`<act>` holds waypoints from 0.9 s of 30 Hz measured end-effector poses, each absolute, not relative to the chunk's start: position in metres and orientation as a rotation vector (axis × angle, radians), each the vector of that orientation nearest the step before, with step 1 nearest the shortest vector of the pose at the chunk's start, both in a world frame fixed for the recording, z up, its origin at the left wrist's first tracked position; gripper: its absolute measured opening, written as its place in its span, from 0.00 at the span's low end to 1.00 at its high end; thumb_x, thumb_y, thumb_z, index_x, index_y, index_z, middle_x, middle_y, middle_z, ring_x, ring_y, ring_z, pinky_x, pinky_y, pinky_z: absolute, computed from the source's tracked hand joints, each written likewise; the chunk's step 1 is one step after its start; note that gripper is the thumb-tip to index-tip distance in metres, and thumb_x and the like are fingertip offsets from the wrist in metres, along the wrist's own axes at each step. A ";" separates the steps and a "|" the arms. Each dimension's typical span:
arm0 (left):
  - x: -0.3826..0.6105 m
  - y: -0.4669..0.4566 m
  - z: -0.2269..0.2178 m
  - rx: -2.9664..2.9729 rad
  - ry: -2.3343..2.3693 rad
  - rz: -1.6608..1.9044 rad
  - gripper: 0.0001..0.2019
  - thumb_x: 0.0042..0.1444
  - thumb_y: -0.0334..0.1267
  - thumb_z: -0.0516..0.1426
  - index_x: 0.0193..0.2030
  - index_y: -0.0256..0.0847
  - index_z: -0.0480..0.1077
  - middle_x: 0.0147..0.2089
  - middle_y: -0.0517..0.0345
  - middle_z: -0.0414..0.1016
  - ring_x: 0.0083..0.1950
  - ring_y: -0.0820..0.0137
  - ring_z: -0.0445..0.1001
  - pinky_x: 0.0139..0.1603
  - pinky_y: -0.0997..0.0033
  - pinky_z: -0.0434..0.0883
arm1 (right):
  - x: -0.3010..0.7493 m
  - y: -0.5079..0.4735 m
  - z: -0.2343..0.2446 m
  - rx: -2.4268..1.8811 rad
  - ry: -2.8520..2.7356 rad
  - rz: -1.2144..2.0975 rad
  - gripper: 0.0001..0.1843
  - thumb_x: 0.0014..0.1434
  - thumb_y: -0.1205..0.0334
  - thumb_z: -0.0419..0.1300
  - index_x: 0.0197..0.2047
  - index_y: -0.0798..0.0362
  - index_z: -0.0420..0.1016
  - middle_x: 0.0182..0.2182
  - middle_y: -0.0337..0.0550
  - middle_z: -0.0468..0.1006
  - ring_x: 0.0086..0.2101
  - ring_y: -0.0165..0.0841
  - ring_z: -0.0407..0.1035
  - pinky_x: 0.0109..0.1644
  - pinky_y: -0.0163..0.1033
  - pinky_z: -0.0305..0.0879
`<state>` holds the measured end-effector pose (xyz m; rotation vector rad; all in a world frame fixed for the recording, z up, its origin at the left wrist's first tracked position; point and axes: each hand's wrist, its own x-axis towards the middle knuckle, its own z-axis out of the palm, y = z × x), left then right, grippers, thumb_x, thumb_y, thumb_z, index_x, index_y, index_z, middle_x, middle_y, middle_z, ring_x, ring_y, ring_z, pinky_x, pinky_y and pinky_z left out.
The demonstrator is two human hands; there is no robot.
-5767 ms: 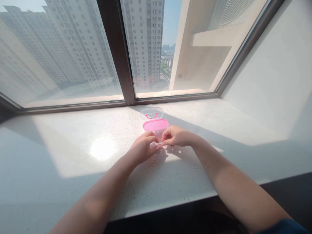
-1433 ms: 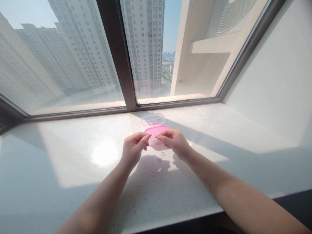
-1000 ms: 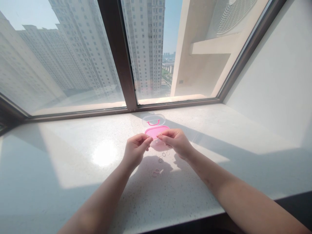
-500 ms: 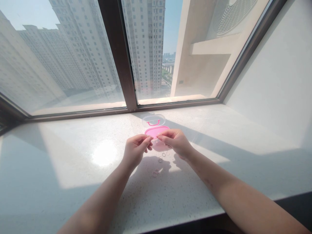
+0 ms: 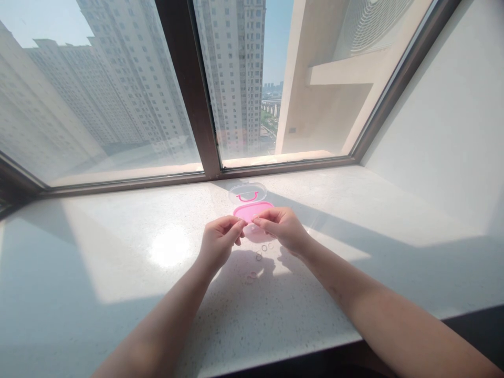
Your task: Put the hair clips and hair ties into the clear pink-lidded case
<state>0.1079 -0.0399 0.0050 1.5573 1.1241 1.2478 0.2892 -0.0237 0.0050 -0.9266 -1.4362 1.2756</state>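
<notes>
My left hand [image 5: 224, 236] and my right hand [image 5: 280, 226] meet nearly fingertip to fingertip above the sill, each closed in a pinch. Whatever lies between the fingertips is too small to make out. Just behind them stands a pink box [image 5: 252, 210], partly covered by my fingers. Its clear lid [image 5: 235, 195], with a pink handle [image 5: 248, 198], lies tipped back toward the window. Below the hands several small rings are scattered on the sill: a dark ring [image 5: 259, 256] and a pale pink ring [image 5: 253, 274] are among them.
The speckled white windowsill [image 5: 129, 283] runs across the view, with bright sun patches and shadows. A brown window frame [image 5: 189, 89] borders it at the back, a white wall [image 5: 444, 142] at the right. The sill's front edge drops off at the lower right.
My fingertips have drawn slightly closer together. The view has shifted a little; the box and the rings lie as before.
</notes>
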 end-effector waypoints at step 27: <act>0.107 -0.042 0.005 1.594 1.133 1.208 0.11 0.57 0.40 0.59 0.28 0.36 0.74 0.21 0.61 0.70 0.21 0.77 0.67 0.22 0.78 0.64 | 0.291 -0.022 0.004 -0.922 -1.474 1.268 0.11 0.54 0.57 0.65 0.28 0.57 0.79 0.19 0.37 0.69 0.21 0.24 0.59 0.24 0.31 0.52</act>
